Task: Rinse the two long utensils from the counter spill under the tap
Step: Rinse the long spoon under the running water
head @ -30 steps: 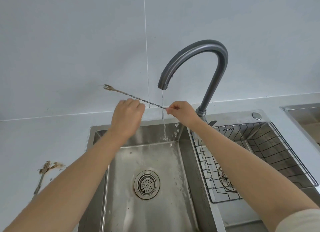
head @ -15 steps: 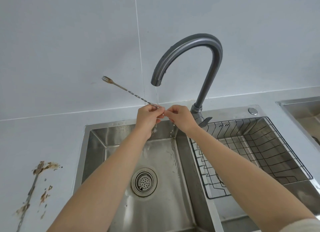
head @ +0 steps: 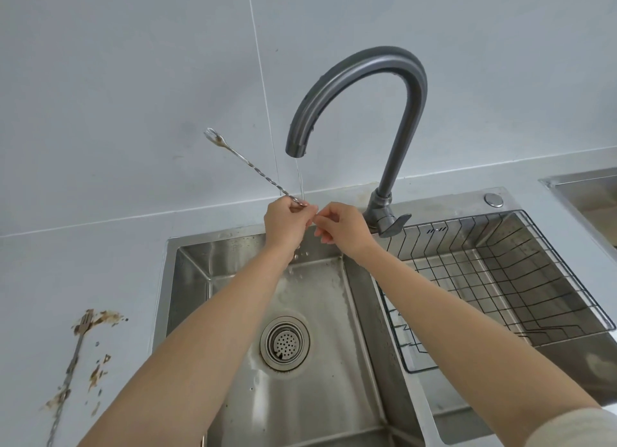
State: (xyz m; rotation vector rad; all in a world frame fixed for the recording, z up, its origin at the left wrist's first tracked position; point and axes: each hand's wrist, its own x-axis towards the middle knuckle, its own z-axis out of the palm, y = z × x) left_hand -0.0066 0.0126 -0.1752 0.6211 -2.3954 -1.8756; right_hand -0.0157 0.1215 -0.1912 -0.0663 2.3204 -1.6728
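Stainless steel twisted-shaft utensil [head: 253, 166], long and thin, small forked head at the far end, now slants up and away to the left of the left hand [head: 287, 224]. Change in the last second: the left hand has slid along the shaft toward the right hand [head: 344, 229], so the two nearly touch, and the shaft has tipped steeper. Left hand fingers are curled round the lower shaft; the right hand pinches the near tip, which is hidden in the fingers. A thin clear water stream [head: 299, 179] from the dark grey curved tap [head: 364, 79] lands right at the left hand's grip. Looks like a rub-down of the lower end; the forked head shows a brown smear and sits well away from the stream, so this piece is likely only part rinsed. Second utensil [head: 75, 353], same twisted metal, lies on the pale counter [head: 83, 263] far below-left of the left hand, in the brown crusty spill [head: 103, 318], untouched. Brushed steel sink [head: 173, 279] is below both hands, with a black wire rack [head: 500, 296] right of the right hand.
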